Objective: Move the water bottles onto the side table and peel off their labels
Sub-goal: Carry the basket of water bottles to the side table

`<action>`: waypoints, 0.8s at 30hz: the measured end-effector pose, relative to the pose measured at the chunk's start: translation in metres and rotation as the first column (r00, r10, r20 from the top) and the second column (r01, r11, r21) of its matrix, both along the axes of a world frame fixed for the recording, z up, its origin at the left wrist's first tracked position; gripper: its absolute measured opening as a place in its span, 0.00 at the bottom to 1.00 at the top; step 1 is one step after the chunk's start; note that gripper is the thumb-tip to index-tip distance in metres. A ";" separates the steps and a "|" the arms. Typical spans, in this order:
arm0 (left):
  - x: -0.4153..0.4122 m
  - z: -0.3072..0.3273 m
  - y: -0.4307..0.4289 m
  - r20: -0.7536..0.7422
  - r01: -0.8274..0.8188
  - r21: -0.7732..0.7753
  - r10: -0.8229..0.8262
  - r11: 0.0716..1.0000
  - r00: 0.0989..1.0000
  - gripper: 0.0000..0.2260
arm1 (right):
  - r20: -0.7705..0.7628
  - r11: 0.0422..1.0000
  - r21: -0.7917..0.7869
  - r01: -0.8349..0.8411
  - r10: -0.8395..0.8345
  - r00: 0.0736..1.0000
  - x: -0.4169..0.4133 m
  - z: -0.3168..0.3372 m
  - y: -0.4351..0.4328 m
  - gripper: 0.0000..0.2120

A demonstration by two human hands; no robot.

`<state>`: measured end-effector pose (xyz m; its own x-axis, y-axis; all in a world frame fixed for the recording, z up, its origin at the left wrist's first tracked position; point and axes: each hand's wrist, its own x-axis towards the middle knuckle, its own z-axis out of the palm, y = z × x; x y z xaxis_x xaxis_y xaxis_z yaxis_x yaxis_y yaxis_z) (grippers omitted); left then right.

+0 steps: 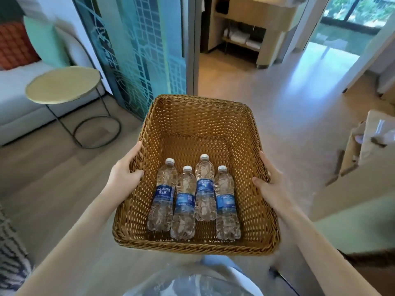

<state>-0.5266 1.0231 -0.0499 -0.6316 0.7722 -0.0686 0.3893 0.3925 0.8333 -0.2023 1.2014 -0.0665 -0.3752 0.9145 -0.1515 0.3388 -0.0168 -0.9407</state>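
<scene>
The left hand (125, 167) grips the left rim of a wicker basket (201, 99). Its thumb lies inside the wall and its fingers curl around the outside. The right hand (269, 180) holds the right rim in the same way. Four water bottles (185, 199) lie side by side in the basket's lower part, blue labels on. The round side table (62, 84) stands in the upper left of the frame, beside a sofa (12, 99).

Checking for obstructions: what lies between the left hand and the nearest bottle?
Head view: only bare woven wall of the basket between left hand and leftmost bottle.
</scene>
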 end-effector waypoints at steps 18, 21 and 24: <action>-0.064 -0.014 0.045 0.027 -0.710 -0.048 0.711 0.703 0.703 0.35 | 0.193 0.687 0.035 -0.726 0.708 0.679 -0.291 0.005 0.225 0.37; -0.098 -0.021 0.035 0.034 -0.771 -0.073 0.774 0.633 0.632 0.35 | 0.199 0.624 0.028 -0.781 0.762 0.616 -0.356 0.001 0.222 0.37; -0.144 -0.032 0.025 0.048 -0.803 -0.070 0.806 0.592 0.590 0.36 | 0.208 0.560 0.016 -0.829 0.809 0.550 -0.428 -0.008 0.214 0.36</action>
